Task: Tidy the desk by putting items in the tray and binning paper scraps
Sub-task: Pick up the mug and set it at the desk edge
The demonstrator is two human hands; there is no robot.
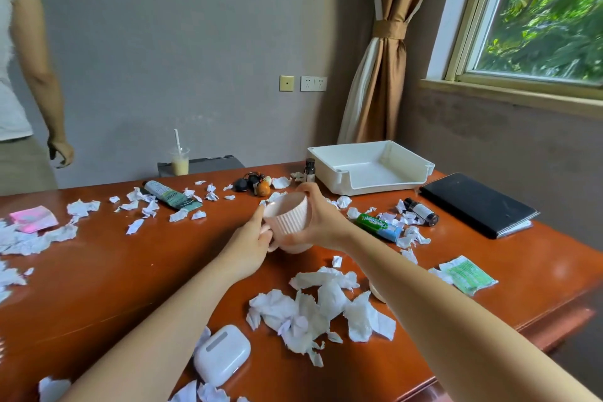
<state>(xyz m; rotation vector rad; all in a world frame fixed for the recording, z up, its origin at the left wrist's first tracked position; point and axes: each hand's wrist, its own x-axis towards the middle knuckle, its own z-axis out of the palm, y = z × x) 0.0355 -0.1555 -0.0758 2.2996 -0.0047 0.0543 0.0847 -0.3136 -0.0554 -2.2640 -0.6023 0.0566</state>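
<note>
So, the step in hand as I read it: the pink ribbed cup is headed for the tray. Both hands are clamped on it, holding it up off the desk around the middle. My left hand pinches the handle side. My right hand wraps the far side, thumb up by the rim. I can't see inside the cup, so no idea if it's empty.

Next move, I'd guess, is to carry it forward and right, then lower it into the tray at the back right of the desk. Its low open front faces me, which looks easier to go over than the taller side walls. 1 hand would probably do, and the right is closer.

As for room, the path is mostly air. A small dark bottle stands just beside the tray's left corner and a bunch of keys lies further left, so I'd stay high there. Inside the tray I see only white floor.

Paper scraps are everywhere, with the biggest heap under my right forearm, but they're harmless. The desk's right edge runs near the black notebook. No bin in view.
</note>
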